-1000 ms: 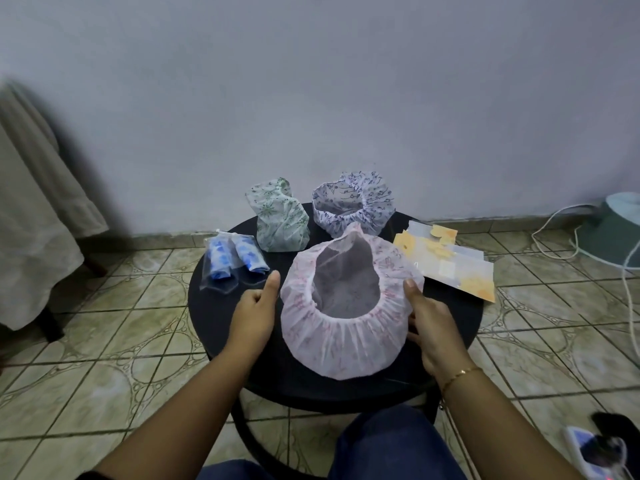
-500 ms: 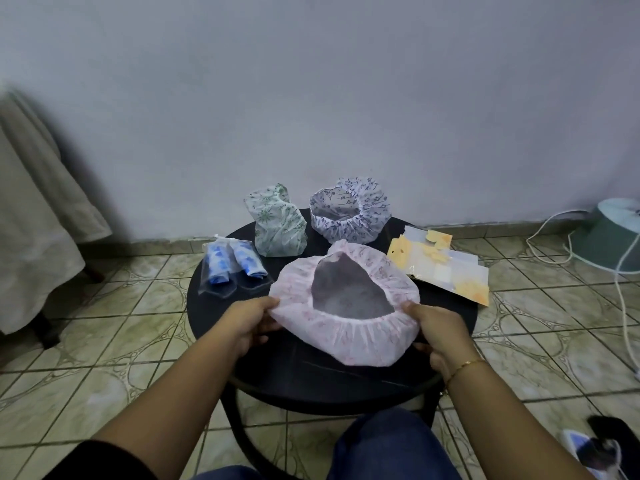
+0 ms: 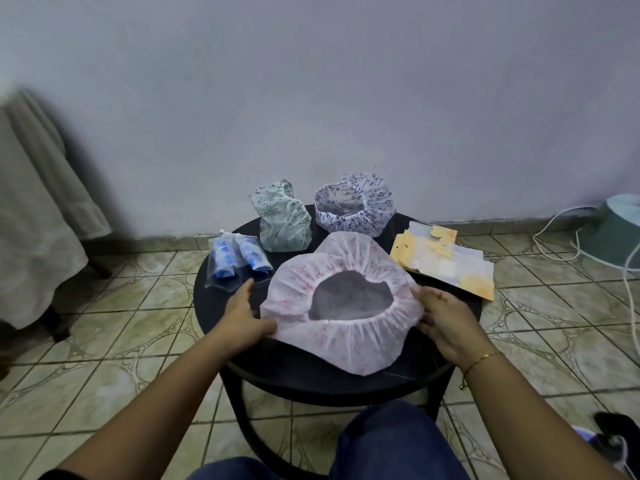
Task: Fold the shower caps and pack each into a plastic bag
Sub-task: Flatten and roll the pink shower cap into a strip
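Observation:
A pink-patterned shower cap [image 3: 349,337] lies spread on the round black table [image 3: 298,375] with its elastic opening facing up. My left hand [image 3: 244,315] grips its left edge and my right hand [image 3: 445,318] grips its right edge. A green-patterned cap [image 3: 282,218] stands crumpled at the back, and a purple-patterned cap [image 3: 355,207] sits open beside it. A clear plastic bag [image 3: 233,263] with two rolled blue caps inside rests at the table's left.
Yellow-printed plastic bags [image 3: 446,263] lie fanned at the table's right side. A pale cloth [image 3: 38,216] hangs at the left. White cables [image 3: 568,223] and a teal object [image 3: 620,233] are on the tiled floor at the right.
The pink cap went from tilted up toward me to flattened and stretched wider on the table. Both hands moved down and apart along its rim.

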`<action>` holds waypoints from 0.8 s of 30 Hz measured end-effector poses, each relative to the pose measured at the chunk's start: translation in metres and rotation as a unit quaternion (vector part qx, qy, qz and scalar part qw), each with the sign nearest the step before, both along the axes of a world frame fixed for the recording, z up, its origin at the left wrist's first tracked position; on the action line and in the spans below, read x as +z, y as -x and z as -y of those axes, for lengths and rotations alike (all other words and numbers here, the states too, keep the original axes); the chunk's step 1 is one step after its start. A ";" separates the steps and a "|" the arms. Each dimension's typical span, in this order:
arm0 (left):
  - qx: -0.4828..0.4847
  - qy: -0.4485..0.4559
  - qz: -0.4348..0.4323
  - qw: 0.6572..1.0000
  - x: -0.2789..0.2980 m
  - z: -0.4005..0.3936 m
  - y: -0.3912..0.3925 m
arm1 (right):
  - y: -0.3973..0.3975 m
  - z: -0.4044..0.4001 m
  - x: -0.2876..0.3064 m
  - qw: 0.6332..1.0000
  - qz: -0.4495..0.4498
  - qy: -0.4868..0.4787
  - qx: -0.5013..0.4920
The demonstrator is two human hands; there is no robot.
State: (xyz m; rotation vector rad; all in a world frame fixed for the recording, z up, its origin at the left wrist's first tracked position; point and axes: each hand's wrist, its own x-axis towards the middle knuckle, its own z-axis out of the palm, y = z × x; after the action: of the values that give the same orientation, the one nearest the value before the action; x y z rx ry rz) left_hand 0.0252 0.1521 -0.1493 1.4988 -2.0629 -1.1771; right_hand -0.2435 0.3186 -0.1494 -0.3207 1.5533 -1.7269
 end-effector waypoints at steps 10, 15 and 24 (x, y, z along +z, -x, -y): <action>-0.013 0.031 -0.118 0.992 0.013 -0.026 0.013 | -0.026 -0.026 0.016 0.951 -0.190 -0.223 0.097; 0.021 -0.048 -0.045 0.998 0.018 -0.032 0.025 | -0.030 -0.021 0.019 0.931 -0.229 -0.251 0.130; 0.042 -0.108 -0.130 0.985 0.014 -0.027 0.022 | -0.029 -0.005 0.006 0.986 -0.113 -0.113 0.039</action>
State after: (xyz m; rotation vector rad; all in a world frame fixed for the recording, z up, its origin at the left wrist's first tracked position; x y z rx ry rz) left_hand 0.0027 0.1794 -0.1352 1.4196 -1.7313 -1.5147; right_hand -0.2143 0.3238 -0.1437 -0.4677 1.8545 -1.4766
